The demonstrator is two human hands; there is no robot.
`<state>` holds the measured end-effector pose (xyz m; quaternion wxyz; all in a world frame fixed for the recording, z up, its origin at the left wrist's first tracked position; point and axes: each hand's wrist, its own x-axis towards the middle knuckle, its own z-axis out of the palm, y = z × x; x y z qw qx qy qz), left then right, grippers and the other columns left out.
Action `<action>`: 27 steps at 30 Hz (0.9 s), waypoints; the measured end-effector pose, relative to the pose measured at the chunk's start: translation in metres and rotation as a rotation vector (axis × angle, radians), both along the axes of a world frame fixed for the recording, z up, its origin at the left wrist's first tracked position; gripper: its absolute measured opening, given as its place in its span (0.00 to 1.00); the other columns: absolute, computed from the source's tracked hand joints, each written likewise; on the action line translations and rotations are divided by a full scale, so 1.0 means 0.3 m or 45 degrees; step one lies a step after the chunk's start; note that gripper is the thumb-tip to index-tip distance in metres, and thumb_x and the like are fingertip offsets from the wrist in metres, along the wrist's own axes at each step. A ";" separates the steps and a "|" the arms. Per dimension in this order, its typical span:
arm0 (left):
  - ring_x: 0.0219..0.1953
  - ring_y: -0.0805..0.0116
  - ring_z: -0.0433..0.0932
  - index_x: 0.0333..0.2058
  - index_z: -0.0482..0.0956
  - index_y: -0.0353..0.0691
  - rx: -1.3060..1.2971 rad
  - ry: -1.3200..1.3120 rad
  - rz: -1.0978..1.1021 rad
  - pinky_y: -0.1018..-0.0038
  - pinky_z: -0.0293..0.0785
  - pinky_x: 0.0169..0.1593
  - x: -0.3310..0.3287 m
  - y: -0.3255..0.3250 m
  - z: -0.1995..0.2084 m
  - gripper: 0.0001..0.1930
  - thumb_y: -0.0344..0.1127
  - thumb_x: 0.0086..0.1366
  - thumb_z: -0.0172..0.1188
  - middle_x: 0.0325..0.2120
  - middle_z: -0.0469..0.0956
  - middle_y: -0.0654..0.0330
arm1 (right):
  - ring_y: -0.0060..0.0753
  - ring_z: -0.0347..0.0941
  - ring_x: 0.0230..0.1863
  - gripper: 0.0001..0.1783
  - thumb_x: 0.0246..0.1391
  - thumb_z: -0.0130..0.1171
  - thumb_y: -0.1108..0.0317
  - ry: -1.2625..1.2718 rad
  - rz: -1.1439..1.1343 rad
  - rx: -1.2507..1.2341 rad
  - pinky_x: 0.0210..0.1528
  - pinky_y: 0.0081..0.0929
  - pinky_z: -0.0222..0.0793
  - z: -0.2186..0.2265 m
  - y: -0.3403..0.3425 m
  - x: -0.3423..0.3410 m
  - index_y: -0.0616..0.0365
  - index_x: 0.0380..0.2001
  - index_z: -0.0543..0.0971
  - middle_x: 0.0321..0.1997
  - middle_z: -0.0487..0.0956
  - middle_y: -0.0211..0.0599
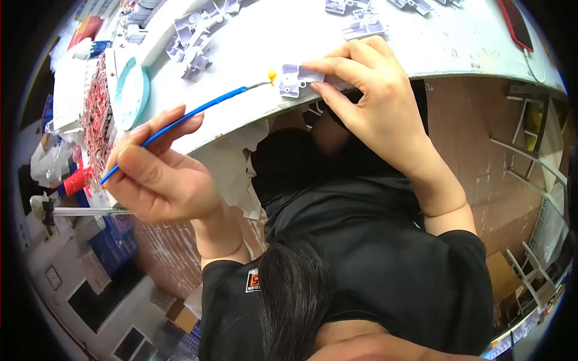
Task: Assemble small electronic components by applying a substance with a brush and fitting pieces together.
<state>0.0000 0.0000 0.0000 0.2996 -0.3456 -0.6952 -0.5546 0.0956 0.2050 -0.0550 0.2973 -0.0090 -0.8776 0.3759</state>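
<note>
My left hand (165, 177) is closed round a thin blue stick-like tool (195, 111), which slants up to the right. Its slim metal-looking tip points at a small yellow piece (272, 76); whether the two touch, I cannot tell. Just right of the yellow piece, at the table's near edge, is a small pale lilac plastic housing (291, 81) with hollow compartments and round holes. The thumb and fingers of my right hand (379, 99) pinch its right end. More pale plastic housings (195, 37) lie in a loose cluster beyond, at the upper left.
Further housings (363, 25) lie at the far side of the white table (247, 45). A teal dish (133, 90) and a bundle of red and white wires (97, 120) are at the left. At the far right lies a red-edged phone (515, 24) with a white cable.
</note>
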 end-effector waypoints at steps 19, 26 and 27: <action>0.25 0.56 0.83 0.41 0.63 0.30 -0.164 0.034 -0.038 0.71 0.85 0.24 0.012 -0.009 0.023 0.14 0.39 0.78 0.41 0.29 0.77 0.44 | 0.36 0.71 0.40 0.12 0.50 0.67 0.73 0.025 0.000 0.043 0.45 0.32 0.69 0.002 -0.005 0.002 0.55 0.40 0.84 0.33 0.77 0.33; 0.24 0.54 0.83 0.40 0.63 0.29 -0.171 -0.008 -0.100 0.69 0.85 0.24 0.022 0.041 -0.004 0.14 0.37 0.77 0.42 0.28 0.76 0.44 | 0.38 0.71 0.41 0.13 0.50 0.67 0.73 0.043 -0.013 0.034 0.45 0.33 0.69 -0.002 -0.004 0.012 0.55 0.41 0.84 0.33 0.76 0.34; 0.25 0.54 0.83 0.41 0.63 0.28 -0.205 -0.038 -0.137 0.69 0.85 0.24 0.023 0.032 -0.001 0.14 0.37 0.77 0.43 0.29 0.76 0.44 | 0.38 0.71 0.41 0.13 0.50 0.67 0.73 0.045 -0.016 0.034 0.45 0.33 0.69 -0.001 -0.004 0.010 0.55 0.41 0.84 0.33 0.76 0.34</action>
